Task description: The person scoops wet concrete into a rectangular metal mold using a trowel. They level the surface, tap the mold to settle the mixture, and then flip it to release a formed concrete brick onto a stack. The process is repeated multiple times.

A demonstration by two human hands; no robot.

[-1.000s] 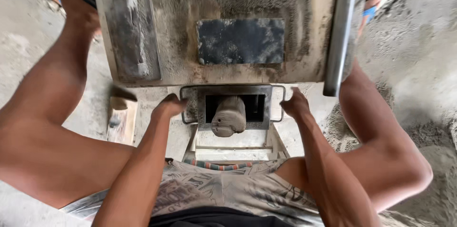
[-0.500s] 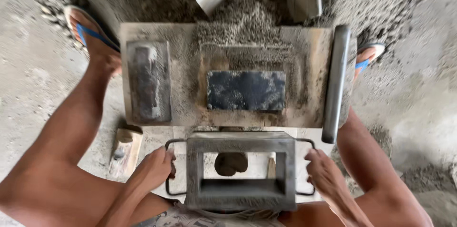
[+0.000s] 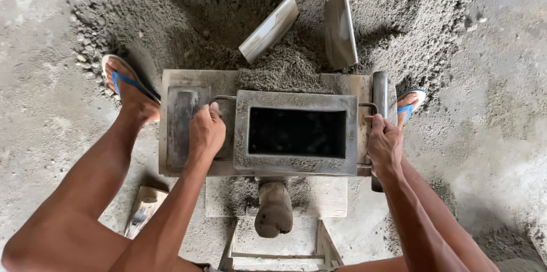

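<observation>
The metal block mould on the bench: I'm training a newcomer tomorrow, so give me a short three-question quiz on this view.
1. True or false: both hands grip the side handles of the metal mould.
2. What lies inside the mould's opening?
A. a finished block
B. a dark hollow, contents not clear
C. a trowel
3. Fill in: the two flat boards stick up out of the ____ behind the bench.

Key
1. True: the left hand and the right hand each close on a wire handle.
2. B
3. Heap of grey mix.
</observation>
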